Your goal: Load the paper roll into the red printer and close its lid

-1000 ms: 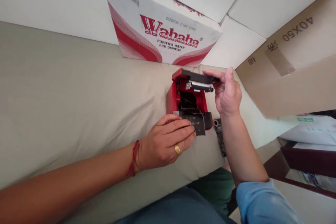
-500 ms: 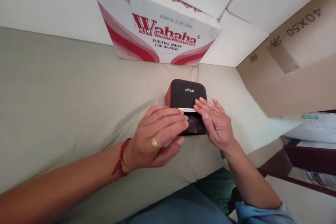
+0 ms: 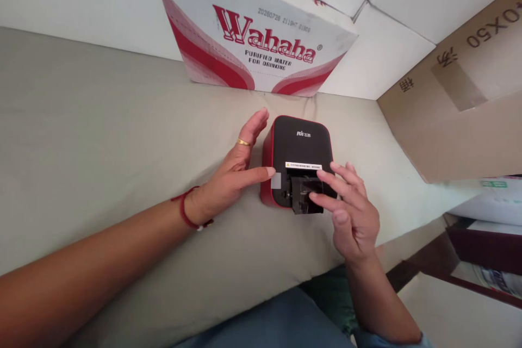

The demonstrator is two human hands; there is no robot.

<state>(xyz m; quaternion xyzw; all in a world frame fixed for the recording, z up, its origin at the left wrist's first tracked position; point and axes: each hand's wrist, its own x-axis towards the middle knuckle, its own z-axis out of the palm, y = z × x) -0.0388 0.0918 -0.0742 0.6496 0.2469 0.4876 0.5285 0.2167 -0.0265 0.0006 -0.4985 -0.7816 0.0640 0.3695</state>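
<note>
A small box-shaped device [image 3: 304, 147] with a black top and red sides sits on the light cloth-covered surface, a white warning label across its top. Out of a slot below that label, a glossy black film-like piece [image 3: 302, 204] reaches past the near edge. My left hand [image 3: 234, 171] is open at the device's left side, fingers stretched out and the thumb tip at the grey square on its corner. Spread over the right part, my right hand [image 3: 354, 209] is open, one fingertip at the black piece; whether it presses on it I cannot tell.
Behind the device stands a white and red Wahaha water carton [image 3: 265, 38] against the pale wall. A brown cardboard box [image 3: 457, 98] is at the right. Below it are dark red shelves [image 3: 481, 250] holding packages.
My left hand has moved from over the front of the device to its left side and spread its fingers. My right hand has shifted down to the black piece, which now shows more fully.
</note>
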